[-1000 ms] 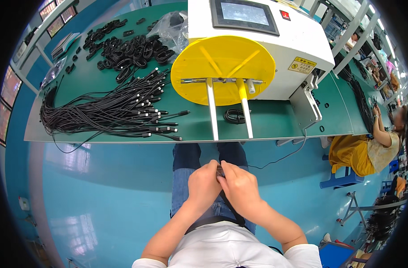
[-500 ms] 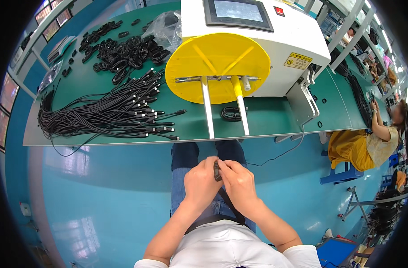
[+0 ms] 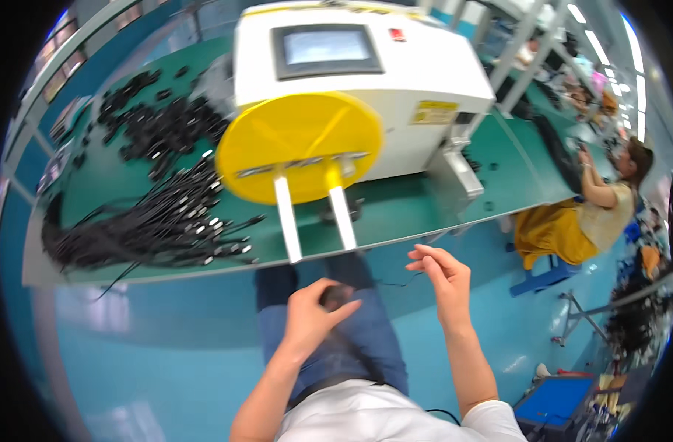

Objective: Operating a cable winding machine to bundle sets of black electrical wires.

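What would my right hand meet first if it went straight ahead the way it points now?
Probably the front edge of the green table, ahead of the right hand; height is unclear, so it might pass above or below.

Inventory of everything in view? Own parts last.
Table: 1, green, across centre
Machine: 1, white, on table
Screen: 1, grey, machine front
Switch: 1, red, right of screen
Label: 1, yellow, machine's right
Disc: 1, yellow, machine front
Rods: 2, pale, projecting from disc
Cables: many, black, table's left
Coils: many, black, behind cables
Bag: 1, clear, left of machine
Worker: 1, in yellow, seated right
Stool: 1, blue, under worker
Floor: 1, blue, beneath
Clutter: uncountable, mixed, far right
Item: 1, dark, in left hand
Shirt: 1, white, bottom
Left hand: 1, bare, around item
Right hand: 1, bare, empty, right
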Demonstrator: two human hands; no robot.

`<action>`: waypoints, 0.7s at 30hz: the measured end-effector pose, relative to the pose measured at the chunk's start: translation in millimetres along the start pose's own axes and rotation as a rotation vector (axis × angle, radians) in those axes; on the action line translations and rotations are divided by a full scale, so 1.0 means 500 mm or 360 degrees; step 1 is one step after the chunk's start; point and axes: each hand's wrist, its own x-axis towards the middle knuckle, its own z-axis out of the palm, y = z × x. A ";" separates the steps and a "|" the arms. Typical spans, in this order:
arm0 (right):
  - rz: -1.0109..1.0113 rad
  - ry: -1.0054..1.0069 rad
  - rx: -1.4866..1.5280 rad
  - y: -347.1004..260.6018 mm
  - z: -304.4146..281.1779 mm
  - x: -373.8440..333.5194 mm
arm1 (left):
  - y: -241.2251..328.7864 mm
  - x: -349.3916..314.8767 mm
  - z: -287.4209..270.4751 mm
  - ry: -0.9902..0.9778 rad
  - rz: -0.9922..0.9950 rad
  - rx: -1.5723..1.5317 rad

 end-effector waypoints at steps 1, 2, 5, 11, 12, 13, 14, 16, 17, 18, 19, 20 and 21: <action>-0.0042 0.0057 -0.0047 0.008 -0.035 0.014 | -0.004 0.007 0.004 -0.0020 -0.0050 -0.0063; -0.0057 0.0174 -0.0077 0.022 -0.072 0.031 | 0.004 0.010 0.006 -0.0059 -0.0231 -0.0201; -0.0130 0.0498 -0.0170 0.076 -0.208 0.091 | 0.027 0.019 0.023 -0.0176 -0.0469 -0.0376; -0.0562 0.0699 -0.1509 0.200 -0.396 0.232 | 0.030 0.039 0.058 -0.0272 -0.0496 -0.0324; -0.0557 0.0692 -0.1588 0.218 -0.405 0.244 | 0.031 0.044 0.062 -0.0295 -0.0486 -0.0329; -0.0551 0.0684 -0.1667 0.237 -0.414 0.252 | 0.031 0.049 0.067 -0.0318 -0.0478 -0.0333; -0.0544 0.0663 -0.1740 0.240 -0.409 0.260 | 0.032 0.054 0.066 -0.0331 -0.0478 -0.0336; -0.0565 0.0694 -0.1699 0.239 -0.413 0.267 | 0.036 0.063 0.070 -0.0344 -0.0463 -0.0333; -0.0580 0.0728 -0.1665 0.237 -0.417 0.265 | 0.039 0.067 0.073 -0.0366 -0.0450 -0.0333; -0.0592 0.0762 -0.1631 0.238 -0.419 0.260 | 0.043 0.070 0.076 -0.0389 -0.0439 -0.0333; -0.0340 0.0746 -0.1154 0.202 -0.383 0.245 | 0.045 0.075 0.075 -0.0365 -0.0455 -0.0322; -0.0074 0.0693 -0.0676 0.146 -0.325 0.216 | 0.047 0.078 0.072 -0.0361 -0.0460 -0.0335; 0.0077 0.0532 -0.0339 0.102 -0.274 0.178 | 0.050 0.079 0.072 -0.0365 -0.0468 -0.0348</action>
